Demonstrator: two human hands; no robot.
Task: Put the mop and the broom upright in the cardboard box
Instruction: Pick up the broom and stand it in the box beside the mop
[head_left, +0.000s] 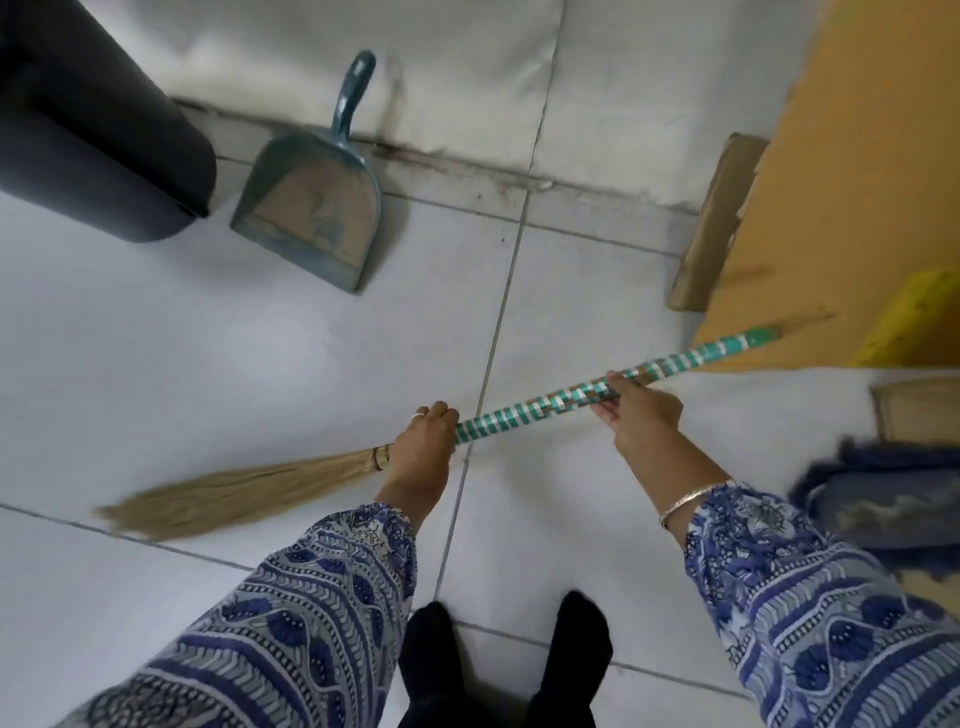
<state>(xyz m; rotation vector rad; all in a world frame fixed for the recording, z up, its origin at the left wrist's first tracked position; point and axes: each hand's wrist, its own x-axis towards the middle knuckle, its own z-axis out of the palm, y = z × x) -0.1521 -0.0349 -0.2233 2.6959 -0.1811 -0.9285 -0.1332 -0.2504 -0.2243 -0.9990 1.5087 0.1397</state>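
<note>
I hold the broom (535, 410) almost level above the tiled floor. Its handle is wrapped in green and silver stripes, and its straw bristles (223, 496) point down to the left. My left hand (423, 441) grips the handle just above the bristles. Further up the handle, my right hand (641, 408) is closed around it. The handle's tip reaches the lower corner of the cardboard box (852, 171), which stands at the right. The mop's blue stringy head (883, 504) lies on the floor at the right edge, behind my right forearm; its stick is out of view.
A teal dustpan (317, 202) leans against the white wall. A dark bin (88, 119) stands at the top left. A box flap (717, 218) sticks out toward the wall. My feet in black socks (504, 660) stand on the tiles below.
</note>
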